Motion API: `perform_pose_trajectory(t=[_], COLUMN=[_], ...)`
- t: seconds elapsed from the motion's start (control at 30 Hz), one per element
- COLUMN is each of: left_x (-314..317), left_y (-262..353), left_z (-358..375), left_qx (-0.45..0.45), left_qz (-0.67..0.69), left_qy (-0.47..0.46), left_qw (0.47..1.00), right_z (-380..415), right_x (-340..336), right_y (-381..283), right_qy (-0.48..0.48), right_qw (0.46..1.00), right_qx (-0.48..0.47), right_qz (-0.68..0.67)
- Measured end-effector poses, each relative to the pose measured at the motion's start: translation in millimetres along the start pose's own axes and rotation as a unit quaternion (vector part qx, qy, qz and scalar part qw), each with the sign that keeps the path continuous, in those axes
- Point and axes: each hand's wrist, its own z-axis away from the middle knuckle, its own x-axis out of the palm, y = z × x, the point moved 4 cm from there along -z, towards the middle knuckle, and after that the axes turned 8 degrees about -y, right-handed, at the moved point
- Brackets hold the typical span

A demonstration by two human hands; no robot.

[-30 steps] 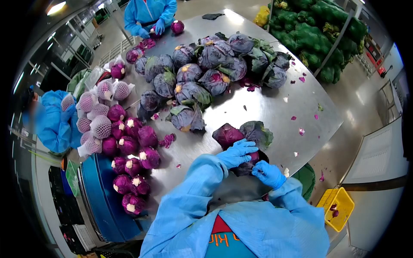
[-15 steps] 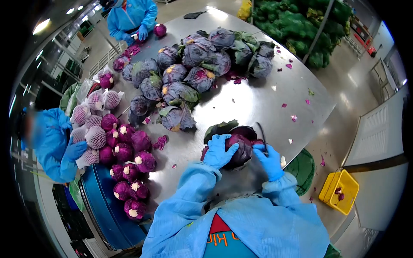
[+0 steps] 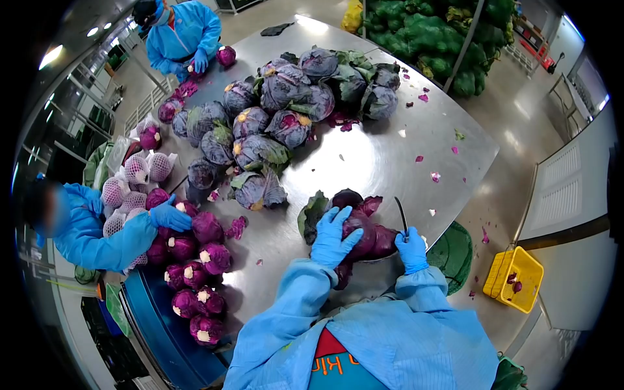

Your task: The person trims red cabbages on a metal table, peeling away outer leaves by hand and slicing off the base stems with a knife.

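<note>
A purple cabbage [image 3: 361,235] lies near the table's front edge with its outer leaves folded outward. My left hand [image 3: 333,238], in a blue glove, rests spread on the cabbage's left side. A dark green outer leaf [image 3: 313,218] sticks out beyond that hand. To the right of the cabbage, my gloved right hand [image 3: 411,250] is closed around a knife [image 3: 401,214], whose thin, dark, curved blade points up and away from me. Loose purple leaves hang at the near side, beneath my left hand.
Untrimmed cabbages [image 3: 283,84] are heaped on the metal table [image 3: 455,143]; trimmed ones [image 3: 207,227] stand at left beside net-wrapped ones [image 3: 136,170]. One co-worker [image 3: 97,221] reaches in from the left, another [image 3: 185,32] stands far left. A yellow crate [image 3: 515,279] is on the floor.
The cabbage's outer leaves have opened out, showing a smoother purple head. My right hand has moved slightly away with the knife. The left co-worker's hand has reached over the trimmed cabbages.
</note>
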Motion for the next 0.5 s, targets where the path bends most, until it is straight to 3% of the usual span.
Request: perform_pose_trajectory(t=[0.07,0.1,0.17,0.2,0.3,0.37,0.43,0.5], left_x=[-6,-10,-13,-6,3,4,9,8], left_y=[-8,-6,22,29,50,59,53,36], left_z=[0,-2,-7,-9,-24,-35,-43,-44], left_qx=[-0.003,-0.020,0.049,0.045,-0.072,-0.138,-0.170,-0.139], left_qz=[0.015,-0.007,-0.209,-0.226,-0.259,-0.314,-0.303,-0.273], left_qy=[-0.010,-0.018,0.045,0.022,-0.072,-0.066,-0.060,-0.035], left_qw=[1.000,1.000,0.976,0.973,0.960,0.937,0.936,0.951], right_z=[-12,-20,-31,-26,7,28,49,38], right_x=[20,12,-6,-15,-42,-19,0,24], right_y=[41,26,-6,-22,-92,-93,-107,-88], right_qy=[-0.010,0.001,0.017,0.076,0.140,0.014,-0.047,-0.051], right_qw=[1.000,0.999,0.999,0.994,0.976,0.972,0.930,0.917], right_qx=[0.008,-0.001,-0.008,-0.076,-0.135,-0.082,-0.018,0.048], right_qz=[0.022,0.032,0.046,0.034,-0.095,-0.219,-0.365,-0.393])
